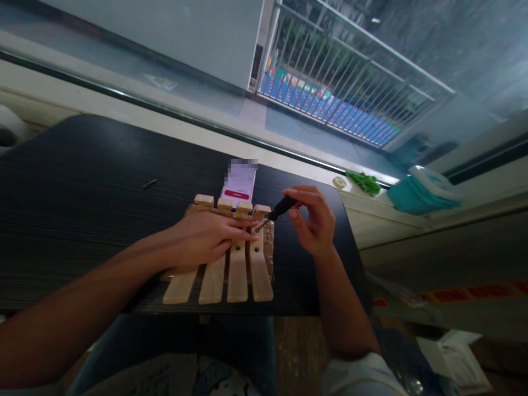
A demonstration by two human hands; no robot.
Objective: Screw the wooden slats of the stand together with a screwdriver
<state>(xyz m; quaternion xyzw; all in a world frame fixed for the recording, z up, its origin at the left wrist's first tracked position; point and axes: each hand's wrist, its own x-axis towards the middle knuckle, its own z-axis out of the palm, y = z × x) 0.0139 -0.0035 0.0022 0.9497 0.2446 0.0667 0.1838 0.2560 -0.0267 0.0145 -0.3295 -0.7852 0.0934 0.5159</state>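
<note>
My right hand (317,221) grips the black handle of a screwdriver (282,208), with the fingertips around its upper end. The shaft slants down and left to a hole in the rightmost slat of a wooden slatted piece (262,279). My left hand (202,236) lies flat across the slats, two fingertips on either side of the screwdriver's tip. The slats have hooked far ends and flat near ends; small dark holes show in the two at the right. Under them is a brown, plastic-wrapped pad (269,242). Whether a screw sits at the tip is too small to tell.
A phone (239,181) with a lit screen is just beyond the slats on the black table (103,165). A thin metal piece (149,183) lies to the left. Along the window sill are a tape roll (339,182), a green cloth (364,182) and a teal box (416,195).
</note>
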